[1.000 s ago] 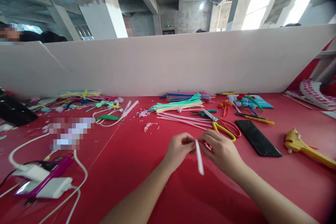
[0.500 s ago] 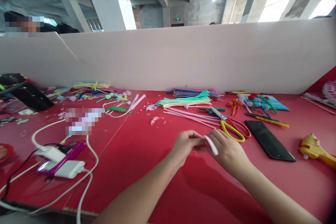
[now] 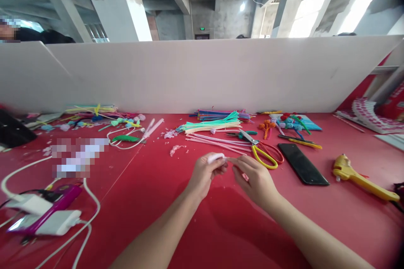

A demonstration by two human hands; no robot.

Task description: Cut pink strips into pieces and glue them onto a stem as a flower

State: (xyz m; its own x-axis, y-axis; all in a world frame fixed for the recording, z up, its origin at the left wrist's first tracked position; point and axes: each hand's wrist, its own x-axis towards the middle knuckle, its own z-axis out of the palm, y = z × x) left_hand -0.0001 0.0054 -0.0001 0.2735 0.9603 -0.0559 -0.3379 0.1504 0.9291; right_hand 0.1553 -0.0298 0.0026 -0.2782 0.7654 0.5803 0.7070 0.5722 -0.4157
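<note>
My left hand point(image 3: 203, 172) pinches a short, fuzzy, pale pink pipe cleaner piece point(image 3: 215, 158) between thumb and fingers. It looks bent or folded, and its lower part is hidden by the fingers. Close on the right is my right hand point(image 3: 252, 176), its index finger stretched toward the piece's end and its thumb apart below. The index fingertip seems to touch that end. Beyond the hands lie scissors point(image 3: 265, 157) with yellow and red handles, loose pink pipe cleaners point(image 3: 217, 143) and a bundle of green and cream ones point(image 3: 211, 125).
A black phone point(image 3: 301, 164) and a yellow glue gun point(image 3: 362, 178) lie on the right of the red table point(image 3: 151, 218). Pliers point(image 3: 241, 134) rest behind the scissors. Chargers with white cables point(image 3: 57, 218) occupy the left. A pale partition point(image 3: 202, 75) closes the back.
The pink piece, which lay across my right hand's fingers, now sits at my left thumb. My right fingers have straightened and shifted slightly away. The whole view has turned to the right.
</note>
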